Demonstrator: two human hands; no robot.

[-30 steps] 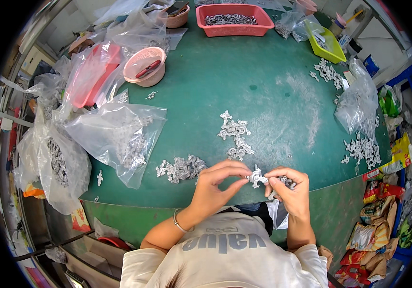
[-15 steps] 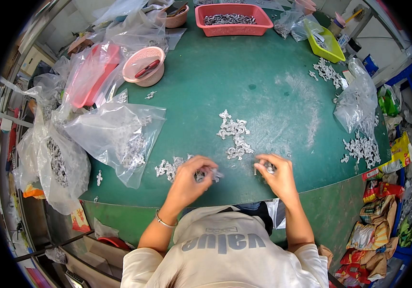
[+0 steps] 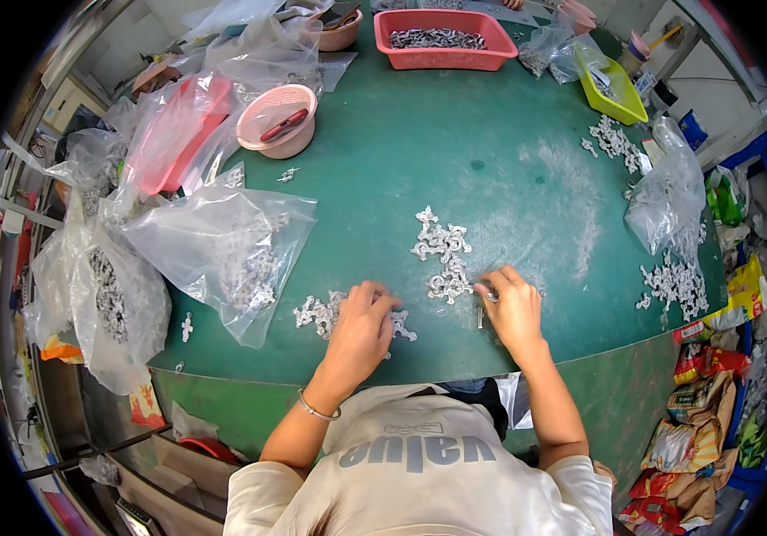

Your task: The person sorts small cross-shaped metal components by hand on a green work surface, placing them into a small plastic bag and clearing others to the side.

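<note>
My left hand (image 3: 362, 323) is palm down with bent fingers over a heap of small silver metal castings (image 3: 315, 313). Its fingertips are blurred and partly hidden, so their grip does not show. More castings poke out on the right side of this hand. My right hand (image 3: 514, 313) is curled, thumb and fingers drawn together around a small metal part that is mostly hidden. A thin silver piece (image 3: 480, 318) shows just below its thumb. Beside the right fingertips, a second cluster of castings (image 3: 444, 250) stretches away from me on the green table (image 3: 383, 152).
Clear plastic bags of castings (image 3: 254, 268) crowd the left, near a pink basket (image 3: 277, 122) with a red-handled tool. A red tray of parts (image 3: 446, 55) and a yellow-green tray (image 3: 614, 96) stand far off. More loose castings (image 3: 674, 284) lie right. Another person's hand (image 3: 513, 4) shows at the top.
My left hand has shifted onto the castings heap and turned more palm down; the blurred piece at its fingertips no longer shows. The right hand has moved slightly farther away and rolled palm down.
</note>
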